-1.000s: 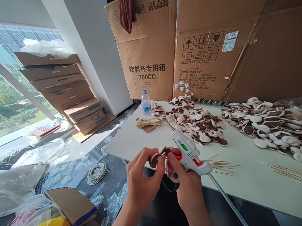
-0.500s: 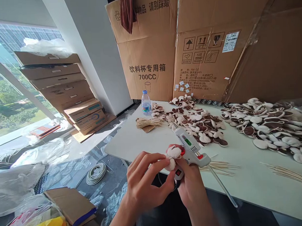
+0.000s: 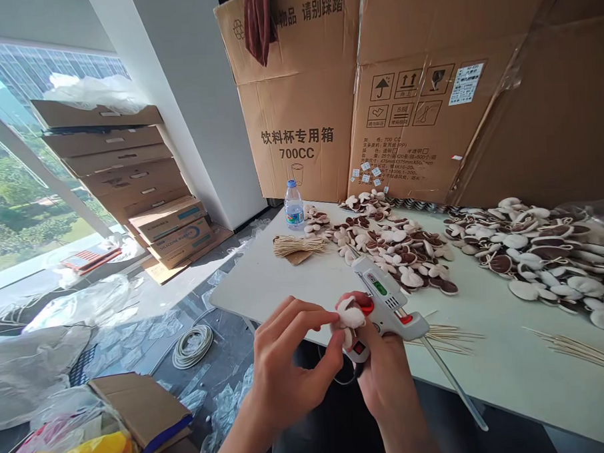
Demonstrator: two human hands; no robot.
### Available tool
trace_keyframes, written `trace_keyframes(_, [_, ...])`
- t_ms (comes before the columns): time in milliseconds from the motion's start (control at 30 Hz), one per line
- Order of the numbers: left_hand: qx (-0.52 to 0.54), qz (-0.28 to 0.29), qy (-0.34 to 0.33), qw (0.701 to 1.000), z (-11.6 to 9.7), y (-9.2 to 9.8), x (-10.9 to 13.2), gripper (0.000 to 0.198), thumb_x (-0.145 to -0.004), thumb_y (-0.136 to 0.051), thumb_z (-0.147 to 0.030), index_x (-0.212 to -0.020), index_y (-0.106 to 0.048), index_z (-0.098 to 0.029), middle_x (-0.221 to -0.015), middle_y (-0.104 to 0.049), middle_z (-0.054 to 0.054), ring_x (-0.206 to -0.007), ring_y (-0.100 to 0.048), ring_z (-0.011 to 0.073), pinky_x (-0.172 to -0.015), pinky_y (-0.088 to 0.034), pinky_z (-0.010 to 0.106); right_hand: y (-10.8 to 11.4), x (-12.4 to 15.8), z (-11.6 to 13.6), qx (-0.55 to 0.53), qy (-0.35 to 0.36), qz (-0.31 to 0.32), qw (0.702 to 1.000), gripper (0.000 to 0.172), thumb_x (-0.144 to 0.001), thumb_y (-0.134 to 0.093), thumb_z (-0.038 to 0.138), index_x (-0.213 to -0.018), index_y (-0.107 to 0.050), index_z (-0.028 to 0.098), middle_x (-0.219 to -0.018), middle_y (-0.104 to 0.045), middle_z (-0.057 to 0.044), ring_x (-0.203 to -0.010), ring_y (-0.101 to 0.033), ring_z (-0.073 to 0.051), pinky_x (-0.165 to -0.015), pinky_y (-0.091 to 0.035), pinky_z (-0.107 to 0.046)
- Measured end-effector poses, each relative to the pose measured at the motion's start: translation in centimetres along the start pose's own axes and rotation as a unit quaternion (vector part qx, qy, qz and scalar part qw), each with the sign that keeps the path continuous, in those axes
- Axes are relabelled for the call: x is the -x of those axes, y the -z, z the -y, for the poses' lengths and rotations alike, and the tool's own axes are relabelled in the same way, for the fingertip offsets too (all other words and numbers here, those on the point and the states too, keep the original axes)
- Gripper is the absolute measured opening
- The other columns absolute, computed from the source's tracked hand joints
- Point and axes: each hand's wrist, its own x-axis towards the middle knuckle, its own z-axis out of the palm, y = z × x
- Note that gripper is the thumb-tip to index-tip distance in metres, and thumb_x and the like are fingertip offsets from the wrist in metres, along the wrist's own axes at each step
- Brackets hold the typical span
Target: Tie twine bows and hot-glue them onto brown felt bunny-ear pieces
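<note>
Thumb and fingertips of my left hand (image 3: 292, 360) close on a small white and brown plush piece (image 3: 352, 316) with rounded lobes. My right hand (image 3: 385, 366) is wrapped around the grip of a white hot glue gun (image 3: 382, 293), which has a green display and a red trigger. The plush piece sits against the fingers of this hand, in front of the grip, partly hiding them. The gun's nozzle points up and away, toward the pile of plush pieces (image 3: 409, 275). A long translucent glue stick (image 3: 456, 383) sticks out of the gun's rear, slanting down to the right.
On the white table (image 3: 255, 288) lie a second plush pile (image 3: 547, 242), a bundle of thin wooden sticks (image 3: 300, 245) and loose sticks (image 3: 582, 348). A water bottle (image 3: 294, 207) stands behind. Cardboard (image 3: 297, 106) walls the back. A coiled cable (image 3: 192, 346) and plastic wrap litter the floor.
The plush piece has turned a little between my fingers, and my left thumb and index finger have shifted on it. The glue gun has moved slightly right and down.
</note>
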Motion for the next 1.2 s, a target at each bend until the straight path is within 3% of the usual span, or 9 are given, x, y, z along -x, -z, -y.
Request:
trace_keyframes(100, [-0.033,0.003,-0.042,0.999,0.3,-0.1,0.1,0.024,-0.091,-0.079,-0.005,-0.107,-0.074,-0.023,-0.091,-0.081,0.005,-0.073,-0.068,0.0173,-0.068,-0.056,0.030,0.0,0.0,-0.2,-0.002,-0.004,-0.029,1.000,0.039,-0.076,-0.098,0.048,-0.100,-0.082,0.022,-0.091,-0.077,-0.004,-0.084,-0.068,-0.021,-0.068,-0.054,-0.028])
trace_keyframes(267, [-0.077,-0.006,-0.071,0.994,0.2,-0.3,0.1,0.024,-0.091,-0.080,-0.003,-0.103,-0.073,-0.022,-0.084,-0.082,0.003,-0.067,-0.069,0.0169,-0.064,-0.053,0.030,0.1,0.1,-0.1,0.025,0.003,-0.039,0.999,0.044,-0.074,-0.099,0.048,-0.105,-0.084,0.021,-0.089,-0.077,-0.004,-0.079,-0.066,-0.020,-0.067,-0.054,-0.029])
trace_keyframes(400, [-0.045,-0.009,-0.015,0.999,-0.1,-0.1,0.0,0.018,-0.095,-0.074,-0.005,-0.098,-0.073,-0.023,-0.079,-0.078,0.001,-0.066,-0.066,0.0164,-0.063,-0.051,0.030,0.1,0.2,0.1,0.039,-0.010,-0.012,0.999,0.037,-0.078,-0.096,0.051,-0.096,-0.084,0.021,-0.075,-0.069,-0.001,-0.066,-0.060,-0.017,-0.061,-0.050,-0.028])
trace_keyframes(633, [-0.028,-0.001,0.062,0.998,-0.2,0.0,0.0,0.014,-0.097,-0.072,-0.012,-0.088,-0.073,-0.022,-0.075,-0.072,0.000,-0.065,-0.064,0.0156,-0.063,-0.050,0.029,-0.1,0.1,0.2,0.034,-0.021,0.002,0.999,0.037,-0.079,-0.095,0.055,-0.092,-0.085,0.021,-0.072,-0.068,0.000,-0.059,-0.053,-0.013,-0.057,-0.047,-0.027])
trace_keyframes(800, [-0.010,0.003,0.149,0.989,-0.5,0.2,0.0,0.013,-0.099,-0.069,-0.016,-0.091,-0.076,-0.023,-0.077,-0.075,-0.001,-0.069,-0.068,0.0149,-0.069,-0.056,0.029,-0.1,0.2,0.1,0.037,0.010,-0.030,0.999,0.040,-0.079,-0.097,0.055,-0.097,-0.086,0.021,-0.076,-0.071,0.000,-0.060,-0.056,-0.013,-0.055,-0.048,-0.025])
trace_keyframes(900, [0.005,0.025,0.157,0.987,-0.8,0.2,0.2,0.007,-0.097,-0.073,-0.020,-0.102,-0.076,-0.023,-0.086,-0.077,-0.001,-0.072,-0.071,0.0148,-0.071,-0.060,0.028,-0.1,0.2,-0.1,0.042,0.023,-0.063,0.997,0.039,-0.080,-0.097,0.053,-0.100,-0.087,0.021,-0.080,-0.075,-0.001,-0.064,-0.060,-0.013,-0.058,-0.050,-0.025])
trace_keyframes(1000, [0.010,0.042,0.161,0.986,-0.8,-0.3,0.5,0.016,-0.092,-0.081,-0.023,-0.106,-0.075,-0.024,-0.093,-0.078,-0.001,-0.074,-0.072,0.0148,-0.070,-0.063,0.028,-0.1,0.3,-0.2,0.033,0.008,-0.074,0.997,0.040,-0.079,-0.099,0.051,-0.104,-0.088,0.023,-0.095,-0.081,-0.004,-0.078,-0.070,-0.017,-0.067,-0.056,-0.027])
trace_keyframes(1067, [0.013,0.033,0.185,0.982,-0.6,-0.6,0.6,0.012,-0.092,-0.081,-0.024,-0.103,-0.075,-0.023,-0.091,-0.078,-0.001,-0.072,-0.073,0.0139,-0.068,-0.064,0.027,-0.1,0.3,-0.2,0.033,-0.006,-0.058,0.998,0.041,-0.079,-0.098,0.052,-0.104,-0.087,0.021,-0.094,-0.081,-0.005,-0.077,-0.070,-0.018,-0.065,-0.055,-0.027])
trace_keyframes(1200, [0.015,0.020,0.250,0.968,0.3,-0.8,0.5,0.006,-0.093,-0.080,-0.025,-0.098,-0.077,-0.024,-0.086,-0.079,-0.003,-0.067,-0.073,0.0131,-0.065,-0.064,0.026,-0.3,-0.2,-0.1,0.038,-0.031,0.017,0.999,0.041,-0.081,-0.096,0.053,-0.102,-0.085,0.020,-0.079,-0.074,-0.001,-0.061,-0.055,-0.012,-0.057,-0.047,-0.026])
